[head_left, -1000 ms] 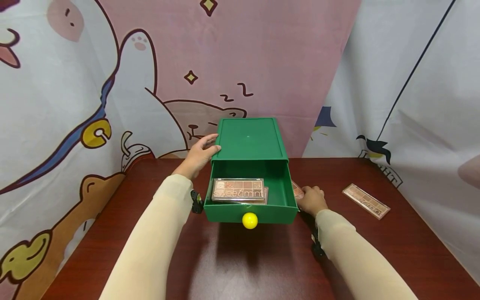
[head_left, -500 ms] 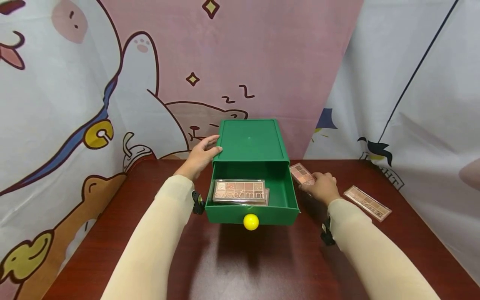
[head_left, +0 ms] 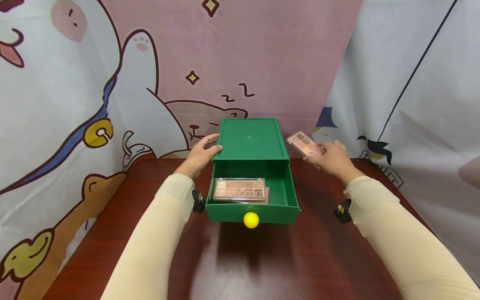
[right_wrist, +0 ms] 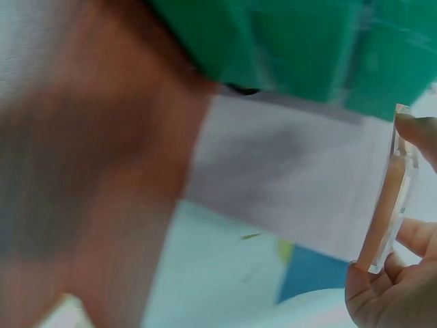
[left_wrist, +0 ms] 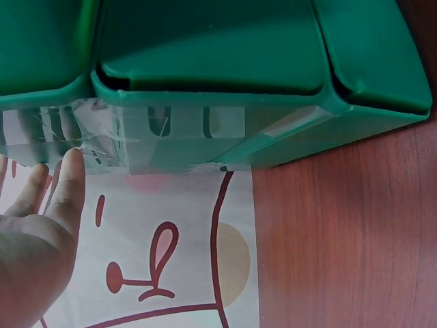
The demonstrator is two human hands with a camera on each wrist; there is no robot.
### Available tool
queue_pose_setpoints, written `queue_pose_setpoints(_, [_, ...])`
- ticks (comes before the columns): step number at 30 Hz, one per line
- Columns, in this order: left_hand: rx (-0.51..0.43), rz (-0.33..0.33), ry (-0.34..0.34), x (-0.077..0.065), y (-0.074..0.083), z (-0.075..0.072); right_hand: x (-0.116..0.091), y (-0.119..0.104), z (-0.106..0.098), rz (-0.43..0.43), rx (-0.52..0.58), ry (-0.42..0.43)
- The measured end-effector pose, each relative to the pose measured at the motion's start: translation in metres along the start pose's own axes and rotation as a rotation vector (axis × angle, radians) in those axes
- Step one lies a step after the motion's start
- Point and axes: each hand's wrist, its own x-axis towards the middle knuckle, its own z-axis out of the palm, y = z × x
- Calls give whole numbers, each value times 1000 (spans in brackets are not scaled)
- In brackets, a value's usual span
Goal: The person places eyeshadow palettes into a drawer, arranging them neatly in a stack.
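Observation:
A green drawer box (head_left: 249, 139) stands on the table, its drawer (head_left: 279, 193) pulled out toward me. My left hand (head_left: 199, 155) rests with extended fingers against the box's left side; in the left wrist view its fingertips (left_wrist: 73, 160) touch the taped wall. Pinched in my right hand (head_left: 333, 157) is a clear-cased eyeshadow palette (head_left: 304, 143), raised above the table to the right of the box. The right wrist view shows this palette (right_wrist: 389, 212) edge-on between thumb and fingers. Inside the drawer, an eyeshadow palette (head_left: 239, 189) lettered "sweet mint" lies over another one at the left.
A yellow ball knob (head_left: 251, 220) sticks out from the drawer front. The dark red-brown table (head_left: 318, 258) reaches back to a printed cartoon curtain (head_left: 292, 62). At the lower left of the right wrist view, a blurred pale corner (right_wrist: 67, 314) shows on the table.
My right hand has lifted the eyeshadow palette from beside the drawer, up and to the right. My right arm now covers the palette on the table. The left hand stays put.

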Motion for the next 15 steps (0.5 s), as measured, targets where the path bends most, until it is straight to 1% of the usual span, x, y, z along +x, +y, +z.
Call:
queue_pose_setpoints(3, [-2,0,-1,0,1,0,0,-13,-13,-61,-4,33])
queue_pose_setpoints(7, [-4,1,-1,0,2,1,-4,-32,-27,-112,-7,38])
queue_pose_setpoints(11, [-1,-1,2,0,1,1,-9,-50,-36,-128,-5,5])
queue_pose_setpoints(15, [9,-6,8,0,1,1,-15,-68,-39,-127,11,-34])
